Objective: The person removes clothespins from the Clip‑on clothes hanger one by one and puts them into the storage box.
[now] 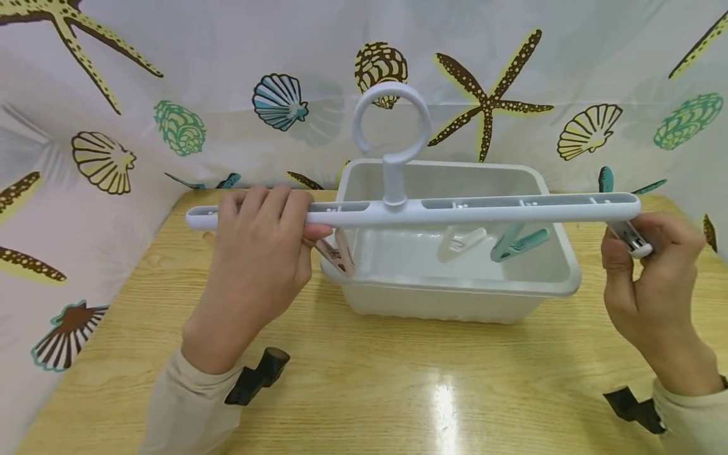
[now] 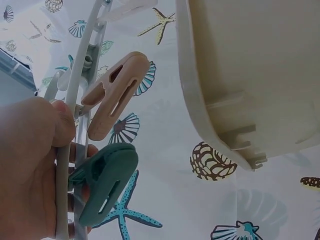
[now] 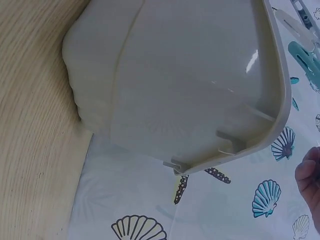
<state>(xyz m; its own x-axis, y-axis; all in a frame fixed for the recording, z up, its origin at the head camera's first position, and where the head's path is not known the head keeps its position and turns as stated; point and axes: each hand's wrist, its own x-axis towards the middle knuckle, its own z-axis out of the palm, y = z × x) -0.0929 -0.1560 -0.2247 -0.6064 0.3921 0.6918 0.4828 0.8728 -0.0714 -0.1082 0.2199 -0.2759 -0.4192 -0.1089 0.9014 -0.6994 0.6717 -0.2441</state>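
While the pale wood-grain tabletop (image 1: 398, 392) carries the white rectangular plastic tub (image 1: 455, 291) near its far edge, I hold the long white plastic clip hanger with ring hook (image 1: 415, 212) level above the tub. Left hand (image 1: 258, 253) wraps the bar's left end. Right hand (image 1: 654, 278) pinches the white clip (image 1: 631, 239) at the right end. Hanging under the bar: beige peg (image 2: 115, 95), teal peg (image 2: 105, 182) by my left fingers; cream peg (image 1: 459, 241) and second teal peg (image 1: 519, 242) over the tub.
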